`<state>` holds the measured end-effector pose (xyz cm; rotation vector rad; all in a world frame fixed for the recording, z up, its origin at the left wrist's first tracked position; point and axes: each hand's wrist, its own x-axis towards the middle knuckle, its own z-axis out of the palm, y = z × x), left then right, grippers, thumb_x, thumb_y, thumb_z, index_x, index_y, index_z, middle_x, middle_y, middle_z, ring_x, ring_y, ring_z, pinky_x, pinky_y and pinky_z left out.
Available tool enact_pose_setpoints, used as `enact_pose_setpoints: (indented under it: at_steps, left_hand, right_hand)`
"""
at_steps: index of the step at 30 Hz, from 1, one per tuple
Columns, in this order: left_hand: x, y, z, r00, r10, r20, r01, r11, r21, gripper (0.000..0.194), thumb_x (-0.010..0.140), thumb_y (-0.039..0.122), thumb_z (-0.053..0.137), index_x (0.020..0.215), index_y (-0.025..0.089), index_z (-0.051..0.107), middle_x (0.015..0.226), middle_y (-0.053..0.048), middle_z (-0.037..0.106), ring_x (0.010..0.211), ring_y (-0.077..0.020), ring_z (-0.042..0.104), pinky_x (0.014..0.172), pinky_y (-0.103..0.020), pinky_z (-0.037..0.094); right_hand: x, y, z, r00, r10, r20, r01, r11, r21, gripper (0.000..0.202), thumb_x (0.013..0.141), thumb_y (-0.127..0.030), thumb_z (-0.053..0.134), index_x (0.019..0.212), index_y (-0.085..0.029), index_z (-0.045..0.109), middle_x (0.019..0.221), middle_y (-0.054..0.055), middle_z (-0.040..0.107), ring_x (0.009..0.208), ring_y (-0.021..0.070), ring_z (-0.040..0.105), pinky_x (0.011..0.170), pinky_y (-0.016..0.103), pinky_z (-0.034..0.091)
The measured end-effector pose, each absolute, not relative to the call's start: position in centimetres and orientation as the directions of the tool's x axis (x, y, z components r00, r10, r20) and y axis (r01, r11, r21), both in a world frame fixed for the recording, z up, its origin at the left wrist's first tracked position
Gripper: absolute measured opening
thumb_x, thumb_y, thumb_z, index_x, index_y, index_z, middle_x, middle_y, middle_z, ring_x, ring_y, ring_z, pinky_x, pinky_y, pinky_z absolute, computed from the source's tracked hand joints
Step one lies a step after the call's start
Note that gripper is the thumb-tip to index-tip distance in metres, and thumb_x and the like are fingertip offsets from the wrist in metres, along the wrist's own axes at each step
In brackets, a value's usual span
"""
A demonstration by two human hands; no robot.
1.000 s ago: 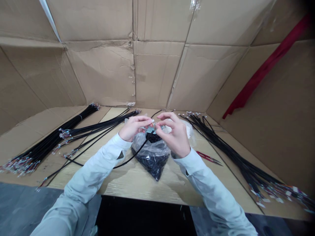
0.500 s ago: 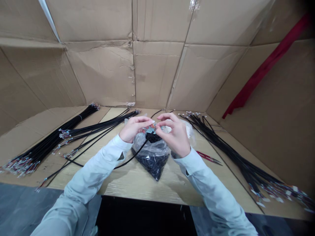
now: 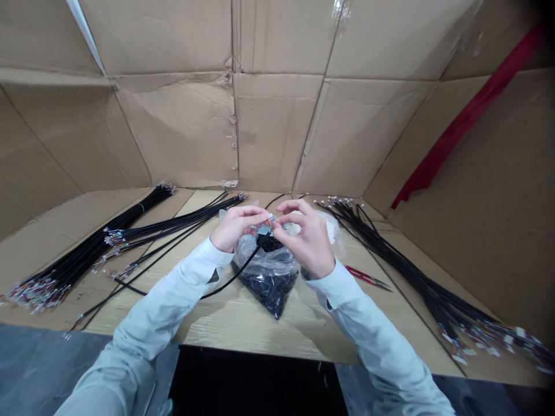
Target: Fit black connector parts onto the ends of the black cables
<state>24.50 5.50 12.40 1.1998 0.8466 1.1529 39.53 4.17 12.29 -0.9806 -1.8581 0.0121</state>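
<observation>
Between thumb and finger, my left hand (image 3: 236, 226) pinches a small white connector (image 3: 270, 216) at the end of a black cable (image 3: 237, 273). My right hand (image 3: 309, 236) pinches at the thin coloured wires (image 3: 270, 222) just beside the connector. Its fingertips almost meet those of the left hand. From there the cable curves down to the left, passing behind my left forearm. Directly below both hands stands an open clear plastic bag (image 3: 265, 283) of small black pieces, whose kind I cannot make out.
Bundles of black cables (image 3: 108, 237) with coloured wire ends lie on the left. More cables (image 3: 390, 260) with white connectors stretch along the right. Red-handled snips (image 3: 367, 278) rest right of the bag. A cardboard wall (image 3: 277, 133) encloses the table's back and sides.
Almost nothing differs. My fingertips have shifted very slightly around the connector and wires; the bag, snips and cable bundles stay in place.
</observation>
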Motion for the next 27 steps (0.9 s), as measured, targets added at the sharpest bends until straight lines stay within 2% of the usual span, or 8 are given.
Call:
enact_pose_setpoints:
  at_steps: [27]
  left_hand:
    - [24.53, 5.34, 12.56, 0.228, 0.97, 0.08, -0.215, -0.03, 0.976, 0.019, 0.059, 0.027, 0.07, 0.069, 0.012, 0.064, 0.065, -0.001, 0.059, 0.058, -0.0067, 0.049, 0.051, -0.019, 0.033]
  right_hand:
    - [39.45, 4.14, 12.42, -0.167, 0.648, 0.743, 0.602, 0.664, -0.444, 0.008, 0.066, -0.016, 0.057, 0.062, -0.015, 0.064, 0.089, 0.004, 0.06, 0.081, 0.0124, 0.055, 0.077, 0.029, 0.045]
